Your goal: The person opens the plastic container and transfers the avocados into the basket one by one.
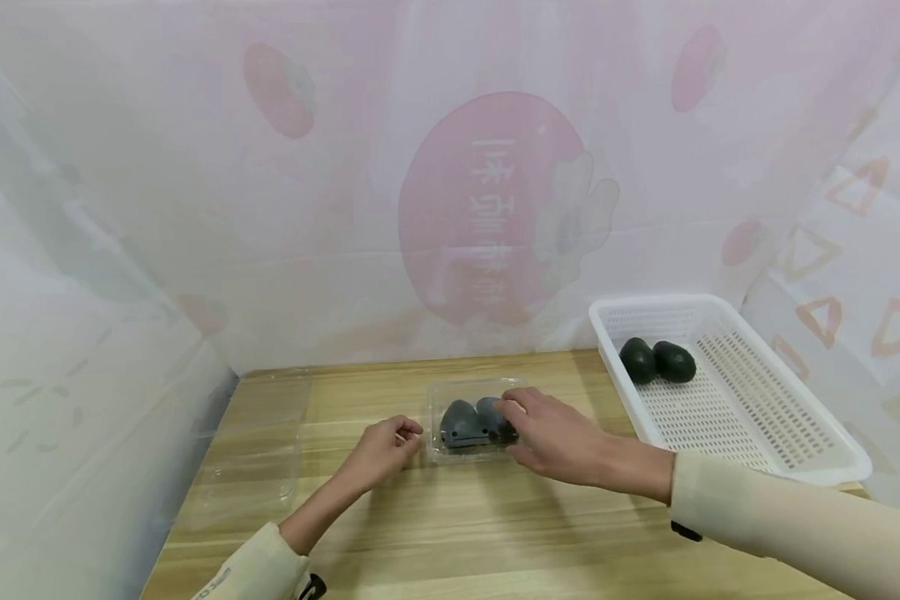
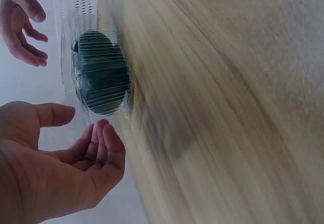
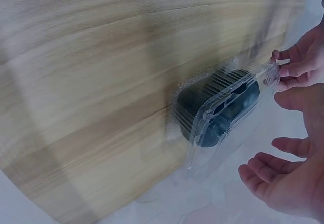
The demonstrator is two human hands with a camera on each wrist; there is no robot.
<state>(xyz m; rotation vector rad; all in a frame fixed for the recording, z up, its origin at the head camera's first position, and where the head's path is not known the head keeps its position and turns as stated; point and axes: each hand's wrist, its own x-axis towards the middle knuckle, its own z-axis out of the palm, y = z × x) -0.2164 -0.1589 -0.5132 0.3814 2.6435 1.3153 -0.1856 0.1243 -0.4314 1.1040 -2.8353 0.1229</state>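
Box of clear plastic (image 1: 457,388), head view: flat on the wooden table (image 1: 450,542) between both hands, a central spot that likely suits either arm. Two dark, avocado-like fruits (image 1: 460,421) lie side by side inside; their greyed look suggests a lid over them. Right hand (image 1: 562,437) is over the box's right edge, fingers relaxed, no grip showing. Left hand (image 1: 386,450) sits just beside the left edge, fingers loosely bent. White basket (image 1: 708,417) off to the right, two loose fruits (image 1: 675,362) together near its left side; probably kept there for the right arm's easy reach. Clear plastic pieces (image 1: 258,454) at the table's left, well apart from the box; too see-through to count.

Left wrist view: a gap between left thumb and fingertips, nothing in the grasp. Box end just beyond; thumb perhaps held apart to span the rim. Right hand shows past the far end, empty, off the plastic.

Right wrist view: right hand loose and unclosed, thumb apart, clear of the box. Ribbed walls, probably for stiffness; projecting flange, likely something to press or hold by. Left fingertips overlap the box's near end; touching or not, cannot tell.
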